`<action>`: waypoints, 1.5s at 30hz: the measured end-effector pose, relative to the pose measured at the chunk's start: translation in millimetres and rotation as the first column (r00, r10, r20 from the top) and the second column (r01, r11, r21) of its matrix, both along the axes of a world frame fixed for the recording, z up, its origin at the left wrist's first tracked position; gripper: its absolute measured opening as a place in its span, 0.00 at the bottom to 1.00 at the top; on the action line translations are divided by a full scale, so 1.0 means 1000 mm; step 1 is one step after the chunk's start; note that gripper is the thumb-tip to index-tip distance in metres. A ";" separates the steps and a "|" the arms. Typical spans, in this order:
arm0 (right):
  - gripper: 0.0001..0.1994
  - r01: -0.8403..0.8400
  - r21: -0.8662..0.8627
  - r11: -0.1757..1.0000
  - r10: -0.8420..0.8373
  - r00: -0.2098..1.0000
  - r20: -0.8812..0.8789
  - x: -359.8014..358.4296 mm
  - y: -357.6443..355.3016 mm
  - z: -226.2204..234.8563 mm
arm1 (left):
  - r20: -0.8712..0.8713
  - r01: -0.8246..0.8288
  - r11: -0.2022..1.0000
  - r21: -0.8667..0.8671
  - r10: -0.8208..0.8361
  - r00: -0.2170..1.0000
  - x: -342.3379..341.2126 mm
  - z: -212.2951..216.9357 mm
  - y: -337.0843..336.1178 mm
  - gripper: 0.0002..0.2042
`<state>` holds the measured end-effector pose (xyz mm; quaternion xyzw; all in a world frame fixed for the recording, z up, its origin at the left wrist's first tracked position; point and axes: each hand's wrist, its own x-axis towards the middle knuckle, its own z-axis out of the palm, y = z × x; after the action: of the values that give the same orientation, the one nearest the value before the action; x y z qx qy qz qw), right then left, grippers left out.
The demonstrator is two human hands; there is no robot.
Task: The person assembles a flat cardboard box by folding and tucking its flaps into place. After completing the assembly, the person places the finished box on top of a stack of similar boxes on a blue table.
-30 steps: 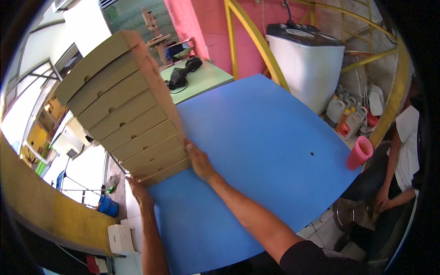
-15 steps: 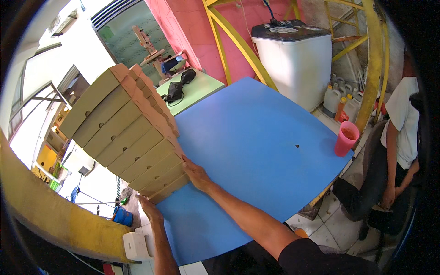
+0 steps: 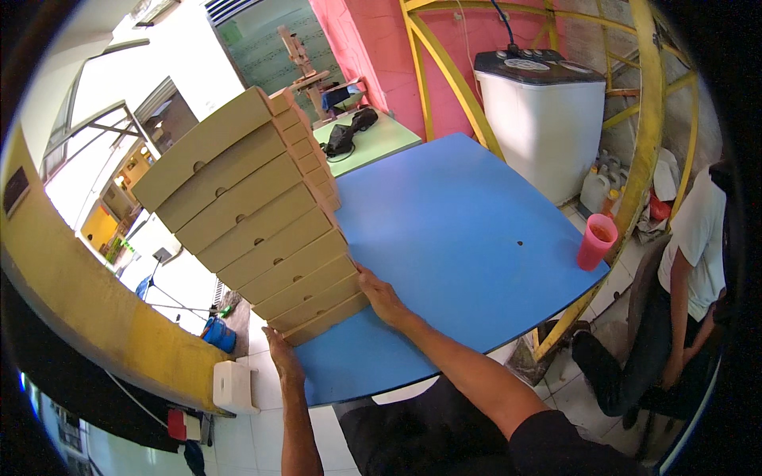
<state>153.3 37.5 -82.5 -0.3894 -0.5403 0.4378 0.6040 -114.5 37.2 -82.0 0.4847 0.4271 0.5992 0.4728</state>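
Observation:
A tall stack of flat brown cardboard boxes (image 3: 278, 230) stands at the left end of the blue table (image 3: 452, 230), leaning to the left in the view. Each front panel has a small half-round notch. My right hand (image 3: 382, 297) presses against the lower right corner of the stack, by the bottom boxes. Against the lower left corner rests my left hand (image 3: 283, 357), so the lowest boxes sit between both hands. The stack hides part of the fingers on each side.
A pink cup (image 3: 595, 244) stands at the table's right corner. Beyond are a white washing machine (image 3: 540, 127), yellow metal bars (image 3: 448, 71) and a green table (image 3: 373, 143) with a black item on it. A seated person (image 3: 690, 262) is at the right, beside plastic jugs (image 3: 595, 189).
The view has shifted, so the stack, table and washing machine appear farther right, and more floor shows below the table. Both hands stay against the lower boxes.

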 end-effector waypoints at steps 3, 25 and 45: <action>0.34 -0.035 -0.018 0.999 0.035 0.999 0.008 0.006 -0.021 0.003 | 0.088 -0.045 0.998 -0.050 0.050 0.995 0.004 0.005 -0.023 0.35; 0.44 -0.103 -0.207 0.973 -0.015 0.865 -0.502 0.033 -0.021 0.011 | 0.278 -0.029 0.998 -0.059 0.045 0.960 -0.024 0.021 -0.019 0.40; 0.48 -0.168 -0.256 0.952 0.085 0.948 -0.307 0.007 0.000 0.126 | 0.183 0.099 0.995 0.011 -0.099 0.978 0.002 0.077 0.033 0.31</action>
<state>159.8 37.1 43.0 -0.3658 -0.4021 0.6003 0.5866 -112.5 70.2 -4.6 0.4486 0.3563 0.6176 0.5389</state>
